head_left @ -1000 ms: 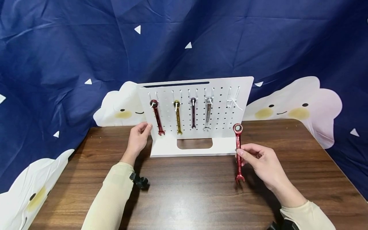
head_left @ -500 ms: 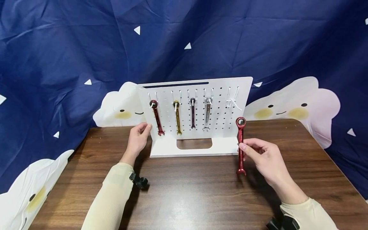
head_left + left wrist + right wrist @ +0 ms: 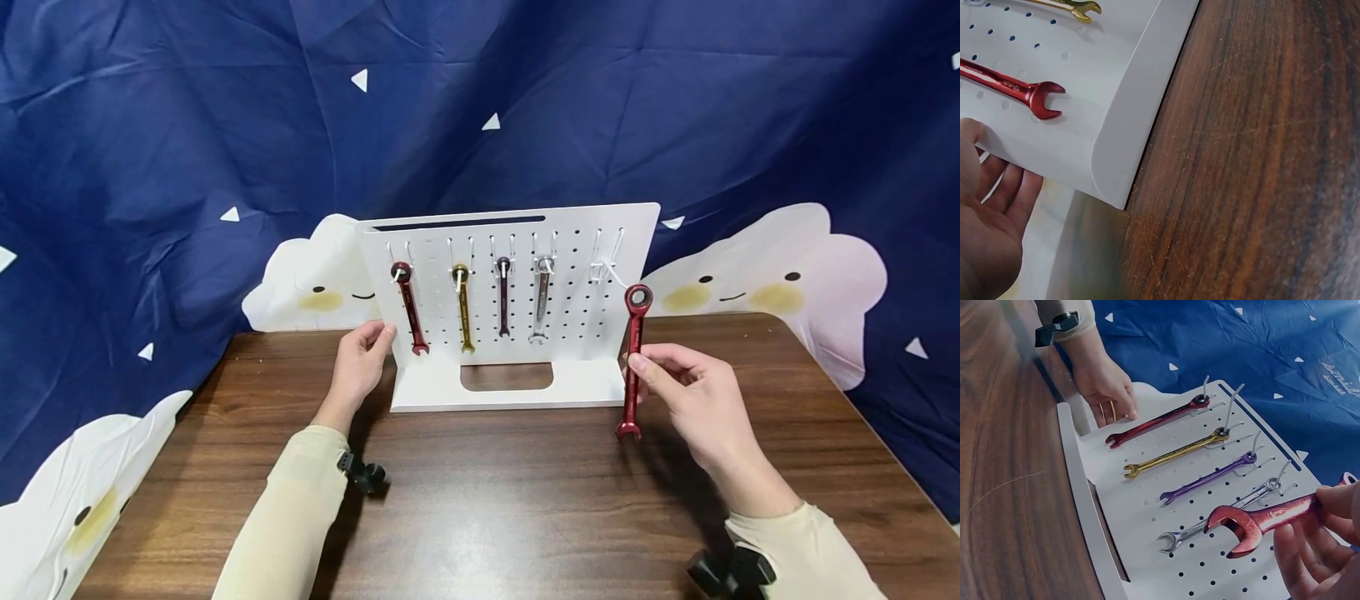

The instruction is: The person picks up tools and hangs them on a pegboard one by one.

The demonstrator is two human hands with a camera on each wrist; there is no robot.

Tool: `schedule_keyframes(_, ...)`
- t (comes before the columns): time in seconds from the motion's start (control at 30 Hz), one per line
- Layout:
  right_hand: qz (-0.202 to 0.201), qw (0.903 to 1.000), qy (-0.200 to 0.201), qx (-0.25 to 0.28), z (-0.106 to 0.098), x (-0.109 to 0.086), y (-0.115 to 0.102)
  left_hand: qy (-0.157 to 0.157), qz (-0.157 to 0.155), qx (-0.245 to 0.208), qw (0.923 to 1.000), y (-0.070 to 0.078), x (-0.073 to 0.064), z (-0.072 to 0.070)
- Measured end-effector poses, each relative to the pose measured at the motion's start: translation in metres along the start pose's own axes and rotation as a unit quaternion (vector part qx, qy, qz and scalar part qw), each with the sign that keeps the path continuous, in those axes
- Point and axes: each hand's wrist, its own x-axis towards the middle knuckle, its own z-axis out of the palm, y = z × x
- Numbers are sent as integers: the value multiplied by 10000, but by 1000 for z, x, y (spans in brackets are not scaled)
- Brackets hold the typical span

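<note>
My right hand (image 3: 693, 400) pinches a red combination wrench (image 3: 634, 354) by its shank, ring end up, just in front of the right side of a white pegboard stand (image 3: 442, 398). In the right wrist view the wrench's open jaw points toward the camera. My left hand (image 3: 362, 362) grips the board's left edge, thumb in front and fingers behind, as the left wrist view shows. Hanging from hooks are another red wrench (image 3: 411, 310), a gold wrench (image 3: 465, 310), a purple wrench (image 3: 504, 298) and a silver wrench (image 3: 542, 300). The rightmost hook (image 3: 611, 268) holds nothing.
The pegboard stands upright on a brown wooden table (image 3: 480, 500). Behind it hangs a dark blue cloth (image 3: 420, 117) with white triangles and clouds, which also drapes along the table's sides. Each wrist carries a small black camera (image 3: 363, 472).
My right hand has raised the red wrench and shifted it slightly rightward, bringing its ring end up near the rightmost hook's tip. The left hand keeps its grip on the board.
</note>
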Motion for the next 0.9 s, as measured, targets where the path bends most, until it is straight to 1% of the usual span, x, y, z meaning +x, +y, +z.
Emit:
schedule_keyframes(0.3, 144, 9998, -104, 14, 3, 7, 2, -2, 46, 43, 10000, 0, 0, -2)
schedule_keyframes(0.4, 148, 9998, -119, -70, 4, 9, 4, -10, 24, 49, 10000, 1, 0, -2)
schedule_keyframes(0.53, 214, 9996, -206, 7, 5, 12, 6, -27, -14, 22, 10000, 1, -1, -2)
schedule_keyframes(0.67, 416, 9986, -307, 98, 7, 16, 8, -12, 13, -7, 10000, 1, -1, -3)
schedule_keyframes(0.9, 740, 9965, -358, -134, 9, 27, 12, 6, 42, 20, 10000, 0, 0, -2)
